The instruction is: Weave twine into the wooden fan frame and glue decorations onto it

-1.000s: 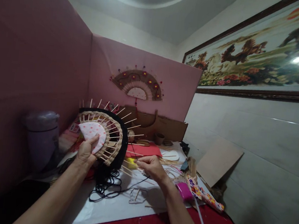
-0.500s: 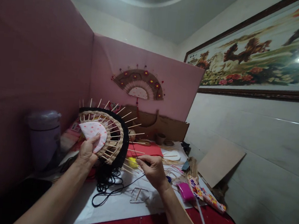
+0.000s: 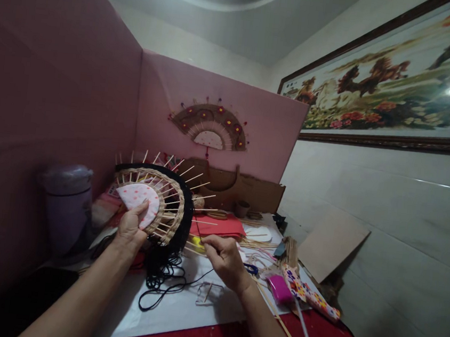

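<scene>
My left hand [image 3: 132,227] grips a half-round woven fan [image 3: 171,227] by its white, red-dotted centre [image 3: 138,198], thumb on top. Thin wooden sticks fan outward through a tan woven band and a wide black band [image 3: 185,215] of cord. On the right, my right hand [image 3: 223,257] is closed in a pinch on a black cord [image 3: 198,226], which runs up to the fan's outer edge. Slack black cord [image 3: 156,290] hangs below the fan and loops over the white sheet.
A finished fan [image 3: 209,126] hangs on the pink board behind. Scissors [image 3: 251,269], a magenta packet [image 3: 280,289], red paper [image 3: 219,224] and loose sticks lie to the right. A lidded container [image 3: 65,211] stands left. A white sheet [image 3: 122,308] covers part of the red table.
My right hand has moved slightly down and left, still pinching the cord. The fan has shifted and turned a little in my left hand's grip.
</scene>
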Motion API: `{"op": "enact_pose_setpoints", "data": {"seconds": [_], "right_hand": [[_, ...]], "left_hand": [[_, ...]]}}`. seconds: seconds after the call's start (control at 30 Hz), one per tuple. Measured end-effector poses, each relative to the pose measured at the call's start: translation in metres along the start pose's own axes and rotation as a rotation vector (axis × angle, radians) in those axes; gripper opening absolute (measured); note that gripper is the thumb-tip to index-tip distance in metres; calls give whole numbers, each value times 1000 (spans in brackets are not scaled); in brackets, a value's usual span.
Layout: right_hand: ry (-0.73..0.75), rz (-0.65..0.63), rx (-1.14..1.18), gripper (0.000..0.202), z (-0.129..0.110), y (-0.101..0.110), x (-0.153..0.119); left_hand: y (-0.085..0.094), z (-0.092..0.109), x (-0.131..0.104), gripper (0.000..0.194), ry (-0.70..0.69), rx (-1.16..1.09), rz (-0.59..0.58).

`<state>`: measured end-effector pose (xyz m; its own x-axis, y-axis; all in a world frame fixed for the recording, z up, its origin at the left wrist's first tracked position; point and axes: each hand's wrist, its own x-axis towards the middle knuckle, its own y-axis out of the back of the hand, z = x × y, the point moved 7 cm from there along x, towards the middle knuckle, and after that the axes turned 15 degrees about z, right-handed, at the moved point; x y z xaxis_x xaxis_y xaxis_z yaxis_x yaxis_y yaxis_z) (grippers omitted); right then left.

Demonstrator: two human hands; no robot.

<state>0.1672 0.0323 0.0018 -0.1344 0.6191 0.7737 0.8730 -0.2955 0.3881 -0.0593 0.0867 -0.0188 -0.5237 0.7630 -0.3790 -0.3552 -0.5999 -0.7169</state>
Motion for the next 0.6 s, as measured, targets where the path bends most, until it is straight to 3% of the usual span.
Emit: {"op": "enact_pose_setpoints", "data": {"seconds": [0.1,0.27,0.43,0.6], "right_hand": [[-79,-3,49,25,7,3,3],[-165,-126,113,40,18,-2,1],[-229,-163,160,41,30,-10,-2],[-537,-305,455,48,42,-25,-10]], "left_hand": [[1,0,2,23,-5,-11,6],[0,1,2,22,-12,0,-16],[-1,0,4,22,-9,-2,-30],[1,-1,9,22,-8,-11,-23]]}}
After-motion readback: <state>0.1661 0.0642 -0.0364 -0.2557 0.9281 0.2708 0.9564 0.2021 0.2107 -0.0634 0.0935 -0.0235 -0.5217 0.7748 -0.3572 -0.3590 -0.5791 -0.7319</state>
